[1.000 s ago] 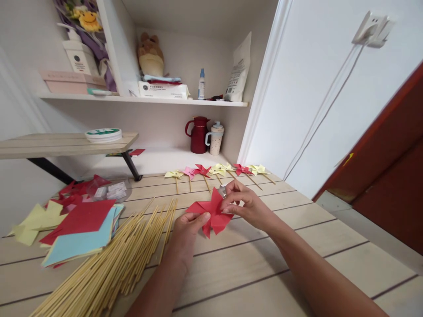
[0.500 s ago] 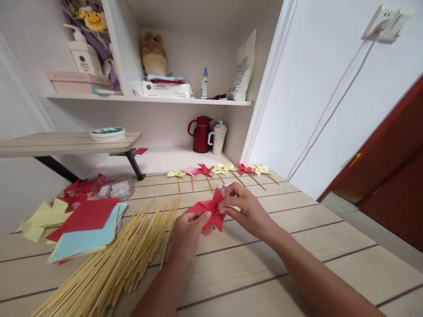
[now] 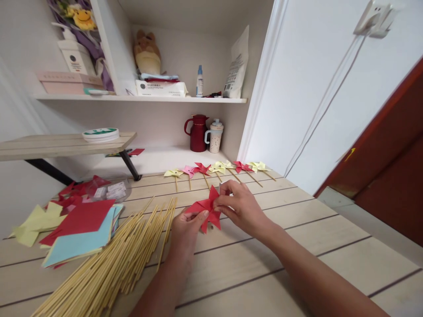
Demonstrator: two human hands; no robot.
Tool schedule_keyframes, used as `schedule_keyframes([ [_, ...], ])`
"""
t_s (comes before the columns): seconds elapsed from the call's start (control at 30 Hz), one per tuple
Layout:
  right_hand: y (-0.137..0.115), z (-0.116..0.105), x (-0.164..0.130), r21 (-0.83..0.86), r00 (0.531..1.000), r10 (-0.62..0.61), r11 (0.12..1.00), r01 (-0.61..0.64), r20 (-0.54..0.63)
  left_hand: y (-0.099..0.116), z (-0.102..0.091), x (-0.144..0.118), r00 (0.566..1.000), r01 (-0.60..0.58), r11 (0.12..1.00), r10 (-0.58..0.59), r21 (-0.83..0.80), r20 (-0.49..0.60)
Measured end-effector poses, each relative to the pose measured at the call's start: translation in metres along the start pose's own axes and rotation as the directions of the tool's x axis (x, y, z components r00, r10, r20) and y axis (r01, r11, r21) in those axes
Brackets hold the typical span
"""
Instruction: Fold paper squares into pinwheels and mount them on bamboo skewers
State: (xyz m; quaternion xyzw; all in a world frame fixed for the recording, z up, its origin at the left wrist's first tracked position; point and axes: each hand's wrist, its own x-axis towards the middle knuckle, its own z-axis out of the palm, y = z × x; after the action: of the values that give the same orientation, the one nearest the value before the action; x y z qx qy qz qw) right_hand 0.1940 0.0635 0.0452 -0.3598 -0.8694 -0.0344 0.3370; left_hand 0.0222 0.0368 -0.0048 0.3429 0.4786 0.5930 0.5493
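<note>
A red paper pinwheel (image 3: pixel 205 206) with folded, pointed blades is held just above the wooden table. My left hand (image 3: pixel 188 226) is closed on its left side, thumb on top of the paper. At its middle, the fingers of my right hand (image 3: pixel 239 204) are pinched together against the paper; whether a small piece sits between them is hidden. A small pale grey bit shows by the right index finger. Left of my hands lies a loose pile of thin bamboo sticks (image 3: pixel 122 255). Beyond them is a row of finished pinwheels on sticks, including a red pinwheel (image 3: pixel 243 166).
Red and blue paper sheets (image 3: pixel 79 237) lie at the left beside a yellow cut-paper shape (image 3: pixel 38 222). A clear tray of small white boxes (image 3: pixel 114 190) stands behind, near a raised wooden stand (image 3: pixel 66 147). At the back are a dark red jug (image 3: pixel 199 134) and a cup (image 3: pixel 215 137).
The view has shifted slightly, so everything sits a little further left. Both hands keep hold of the red pinwheel, with the right fingers still at its middle.
</note>
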Motion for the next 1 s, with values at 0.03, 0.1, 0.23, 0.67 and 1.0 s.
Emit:
schedule_keyframes([
  [0.03,0.0000,0.0000,0.0001,0.001,1.000,0.002,1.000,-0.002,0.003,0.0004,0.0005,-0.0008,1.000,0.004,1.000,-0.004,-0.004,0.009],
  [0.1,0.0003,-0.0001,0.0003,-0.005,1.000,0.008,1.000,-0.008,0.007,0.0011,0.0013,-0.0026,1.000,0.014,1.000,-0.014,0.001,0.027],
  [0.23,0.0011,-0.0014,0.0002,-0.018,1.000,0.018,1.000,-0.017,0.013,0.0022,0.0019,-0.0037,1.000,0.015,1.000,-0.016,0.017,0.015],
  [0.67,0.0000,0.0001,0.0009,0.002,0.998,0.045,0.999,-0.046,0.042,0.0031,0.0024,-0.0035,1.000,0.010,0.999,-0.012,0.043,0.028],
  [1.0,0.0014,0.0021,0.0007,0.111,0.998,0.060,0.992,-0.060,0.002,-0.0017,-0.0004,-0.0016,1.000,0.011,1.000,-0.011,0.019,0.006],
])
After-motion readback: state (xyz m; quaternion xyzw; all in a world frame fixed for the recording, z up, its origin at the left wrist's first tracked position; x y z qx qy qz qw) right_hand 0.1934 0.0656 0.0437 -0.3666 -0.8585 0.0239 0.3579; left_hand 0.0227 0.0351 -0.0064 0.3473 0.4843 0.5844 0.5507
